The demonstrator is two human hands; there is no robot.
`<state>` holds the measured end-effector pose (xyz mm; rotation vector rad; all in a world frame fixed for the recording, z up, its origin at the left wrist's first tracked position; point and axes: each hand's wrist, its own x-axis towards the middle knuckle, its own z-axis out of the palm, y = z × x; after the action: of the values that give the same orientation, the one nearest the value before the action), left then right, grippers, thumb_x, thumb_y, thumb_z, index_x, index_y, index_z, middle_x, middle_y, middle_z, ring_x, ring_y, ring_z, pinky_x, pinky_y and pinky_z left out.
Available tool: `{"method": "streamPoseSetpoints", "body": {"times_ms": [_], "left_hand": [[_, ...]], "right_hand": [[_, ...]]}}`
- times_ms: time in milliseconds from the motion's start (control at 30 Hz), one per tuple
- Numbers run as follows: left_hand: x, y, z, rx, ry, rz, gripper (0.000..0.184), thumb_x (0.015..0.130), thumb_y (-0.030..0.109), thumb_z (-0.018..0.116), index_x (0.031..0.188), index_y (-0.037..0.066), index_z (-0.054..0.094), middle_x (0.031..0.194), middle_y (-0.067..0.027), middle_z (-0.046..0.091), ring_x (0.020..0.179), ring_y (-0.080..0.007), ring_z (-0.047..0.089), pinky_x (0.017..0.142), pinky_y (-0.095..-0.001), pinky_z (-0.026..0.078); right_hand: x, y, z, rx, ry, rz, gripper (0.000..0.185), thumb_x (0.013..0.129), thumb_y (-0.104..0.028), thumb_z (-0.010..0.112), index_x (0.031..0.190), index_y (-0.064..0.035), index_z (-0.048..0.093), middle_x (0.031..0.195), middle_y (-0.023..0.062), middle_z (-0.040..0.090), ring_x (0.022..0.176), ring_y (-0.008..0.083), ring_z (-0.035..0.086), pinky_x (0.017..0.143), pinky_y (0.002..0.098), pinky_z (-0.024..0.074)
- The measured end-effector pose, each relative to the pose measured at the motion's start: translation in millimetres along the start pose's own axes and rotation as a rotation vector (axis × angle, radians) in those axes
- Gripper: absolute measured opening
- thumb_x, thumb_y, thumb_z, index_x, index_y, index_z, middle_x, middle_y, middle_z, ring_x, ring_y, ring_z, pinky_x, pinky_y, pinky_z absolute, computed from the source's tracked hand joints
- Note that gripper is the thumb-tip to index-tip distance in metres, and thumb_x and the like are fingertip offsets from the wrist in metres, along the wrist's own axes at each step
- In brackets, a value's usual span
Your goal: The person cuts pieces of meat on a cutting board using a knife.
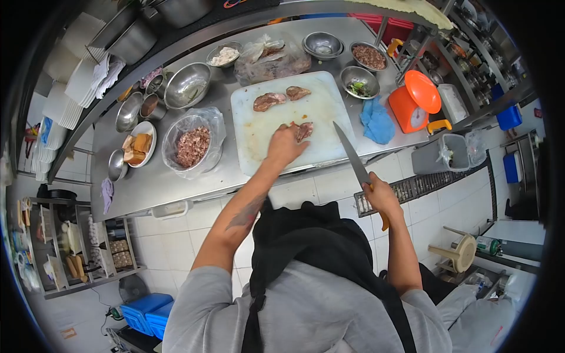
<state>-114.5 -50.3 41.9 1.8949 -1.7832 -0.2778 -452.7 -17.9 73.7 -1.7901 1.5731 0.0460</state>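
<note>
A white cutting board lies on the steel counter. My left hand is on the board, its fingers pressed on a small piece of meat and covering part of it. In my right hand is a large kitchen knife with a yellow handle. Its blade points up and left, near the board's right edge and apart from the meat. Two browned pieces of meat, a larger one and a smaller one, lie farther back on the board.
Left of the board stand a plastic-lined bowl of chopped meat, a steel bowl and a plate of browned chunks. A plastic bag lies behind. On the right are a blue cloth and an orange scale.
</note>
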Motion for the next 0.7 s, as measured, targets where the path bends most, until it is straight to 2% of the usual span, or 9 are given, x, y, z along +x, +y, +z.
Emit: {"method": "streamPoseSetpoints", "body": {"times_ms": [67,100,267,333,367,433,467,567,700], "left_hand": [[16,-7,29,0.026,0.052,0.045,0.041,0.08,0.032,0.086,0.105,0.001,0.079,0.101,-0.021,0.077,0.089,-0.0401,0.074,0.087,-0.0446,0.06],[26,-22,41,0.009,-0.007,-0.041,0.041,0.08,0.032,0.086,0.106,0.001,0.079,0.098,-0.02,0.077,0.089,-0.0402,0.074,0.087,-0.0443,0.06],[30,-83,-14,-0.167,-0.161,-0.273,0.037,0.078,0.028,0.086,0.103,0.001,0.079,0.094,-0.0198,0.077,0.086,-0.0393,0.074,0.081,-0.0449,0.061],[24,-120,-35,-0.609,-0.626,-0.358,0.043,0.079,0.031,0.087,0.114,0.007,0.079,0.095,-0.016,0.078,0.087,-0.0348,0.075,0.084,-0.0415,0.06],[17,-130,-38,-0.614,-0.623,-0.37,0.043,0.079,0.031,0.087,0.114,0.007,0.079,0.095,-0.016,0.078,0.087,-0.0348,0.075,0.084,-0.0415,0.06],[3,-142,-44,-0.087,-0.266,-0.023,0.042,0.079,0.029,0.087,0.114,0.007,0.078,0.102,-0.0177,0.077,0.088,-0.0298,0.075,0.084,-0.039,0.06],[1,-144,-43,-0.015,-0.142,-0.057,0.042,0.079,0.029,0.087,0.113,0.006,0.078,0.108,-0.0174,0.075,0.091,-0.027,0.075,0.084,-0.0374,0.059],[-23,-119,-62,-0.099,-0.219,-0.121,0.044,0.075,0.025,0.089,0.111,0.002,0.077,0.11,-0.0251,0.073,0.1,-0.035,0.074,0.089,-0.0428,0.059],[-60,-104,-43,-0.283,-0.192,-0.106,0.036,0.079,0.012,0.085,0.112,0.001,0.075,0.111,-0.0219,0.069,0.104,-0.0338,0.074,0.089,-0.0414,0.061]], "right_hand": [[-7,-16,-11,-0.048,0.005,0.005,0.031,0.103,-0.025,0.058,0.119,0.0012,0.053,0.099,0.0305,0.072,0.101,0.0508,0.068,0.088,0.0571,0.0515],[-9,-22,-15,-0.057,0.013,0.006,0.031,0.103,-0.025,0.058,0.119,0.0012,0.053,0.099,0.0305,0.072,0.101,0.0508,0.068,0.088,0.0571,0.0515],[1,-55,-14,0.074,0.001,-0.112,0.032,0.104,-0.025,0.059,0.121,0.0014,0.055,0.094,0.0303,0.072,0.095,0.0497,0.069,0.083,0.0544,0.0523],[10,-73,-3,0.043,0.041,-0.242,0.031,0.104,-0.026,0.059,0.119,0.0005,0.054,0.093,0.0324,0.07,0.093,0.0504,0.069,0.082,0.056,0.0518],[16,-85,3,0.038,0.03,-0.245,0.031,0.104,-0.026,0.059,0.119,0.0005,0.054,0.093,0.0324,0.07,0.093,0.0504,0.069,0.082,0.056,0.0518],[30,-105,14,-0.11,-0.117,-0.329,0.03,0.103,-0.024,0.058,0.12,-0.0007,0.053,0.093,0.0337,0.07,0.094,0.0523,0.068,0.082,0.0592,0.0513],[39,-103,29,-0.119,-0.124,-0.333,0.03,0.103,-0.024,0.058,0.12,-0.0007,0.053,0.093,0.0337,0.07,0.094,0.0523,0.068,0.082,0.0592,0.0513],[66,-103,66,-0.148,-0.075,-0.43,0.028,0.103,-0.023,0.058,0.121,-0.0024,0.053,0.091,0.0344,0.069,0.093,0.0538,0.067,0.082,0.0627,0.0505],[48,-122,90,-0.155,-0.032,-0.42,0.026,0.102,-0.019,0.057,0.12,-0.0016,0.053,0.083,0.0329,0.069,0.083,0.0545,0.068,0.079,0.064,0.0517]]}}
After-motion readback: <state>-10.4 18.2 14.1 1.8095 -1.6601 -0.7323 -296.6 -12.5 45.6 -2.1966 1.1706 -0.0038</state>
